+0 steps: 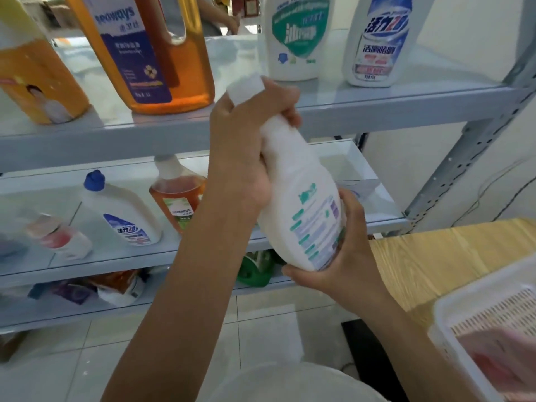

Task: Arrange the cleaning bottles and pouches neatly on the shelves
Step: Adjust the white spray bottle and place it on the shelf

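I have the grey shelf rack [377,108] across most of my view, with three tiers showing. The wood-grain counter [435,256] is to its right, with a white slotted basket [464,309] at its near end.

A large amber jug [188,82] stands on the top tier, with a yellow bottle [34,76] to its left. Two white bottles stand to its right, one with a green label [293,39] and one with a blue label [377,42].

The white bottle with teal print [298,198] is in the air in front of the rack, tilted with its cap toward the upper left. My left hand [240,134] has its fingers wrapped round the neck just below the cap. My right hand [345,265] has its fingers curled under the base.

On the middle tier are a blue-capped white bottle [121,210], a small amber bottle [177,195] and a blurred pink-and-white bottle [61,236]. Pouches [116,285] lie on the bottom tier.
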### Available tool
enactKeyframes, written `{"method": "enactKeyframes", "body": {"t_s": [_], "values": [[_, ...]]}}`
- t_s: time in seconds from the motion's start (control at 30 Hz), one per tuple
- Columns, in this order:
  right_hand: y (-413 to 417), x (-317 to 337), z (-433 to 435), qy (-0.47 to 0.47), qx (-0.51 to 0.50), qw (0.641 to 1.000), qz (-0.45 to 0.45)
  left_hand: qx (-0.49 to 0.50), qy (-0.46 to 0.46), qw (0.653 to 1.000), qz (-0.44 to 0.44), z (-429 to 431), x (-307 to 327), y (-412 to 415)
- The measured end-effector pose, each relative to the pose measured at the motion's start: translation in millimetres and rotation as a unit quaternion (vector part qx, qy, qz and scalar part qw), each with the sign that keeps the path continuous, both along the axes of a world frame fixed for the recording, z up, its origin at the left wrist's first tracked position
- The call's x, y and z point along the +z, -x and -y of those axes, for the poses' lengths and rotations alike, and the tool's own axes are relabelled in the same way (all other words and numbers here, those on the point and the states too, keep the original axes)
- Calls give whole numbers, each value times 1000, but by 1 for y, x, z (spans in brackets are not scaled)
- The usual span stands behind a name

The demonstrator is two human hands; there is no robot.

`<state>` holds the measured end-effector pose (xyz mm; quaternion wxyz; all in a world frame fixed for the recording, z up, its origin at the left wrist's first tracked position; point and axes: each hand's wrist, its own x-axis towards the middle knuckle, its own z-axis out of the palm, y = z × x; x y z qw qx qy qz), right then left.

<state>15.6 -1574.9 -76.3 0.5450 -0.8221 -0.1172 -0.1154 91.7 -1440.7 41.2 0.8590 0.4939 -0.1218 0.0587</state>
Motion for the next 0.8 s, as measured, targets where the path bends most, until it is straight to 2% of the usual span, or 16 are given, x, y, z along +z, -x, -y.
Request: {"method": "enactKeyframes", "body": {"t_s": [0.1, 0.23, 0.33, 0.4, 0.5, 0.53, 0.6, 0.7, 0.8], "values": [[-8, 5, 8, 26, 46, 998, -28, -10, 29, 999, -8, -6, -5, 4], [-14, 18, 24, -12, 103, 992, -77, -193, 91, 973, 87, -11, -5, 9], [-7, 14, 19, -37, 53, 996, -62, -231, 77, 966, 88, -8, 4, 13], [0, 6, 6, -33, -40, 998, -32, -164, 50, 983, 62, -3, 10, 16], [2, -4, -9, 36, -153, 987, 19, 61, -28, 998, -9, 6, 10, 24], [2, -5, -13, 47, -166, 985, 26, 121, -39, 992, -28, 8, 9, 26], [3, -4, -16, 57, -155, 986, 18, 143, -42, 988, -36, 8, 6, 28], [4, 2, -8, 59, 8, 998, 1, -11, -37, 998, 53, -1, 3, 28], [-6, 7, 6, -21, 157, 986, -55, -187, -28, 973, 131, -5, 4, 32]]}}
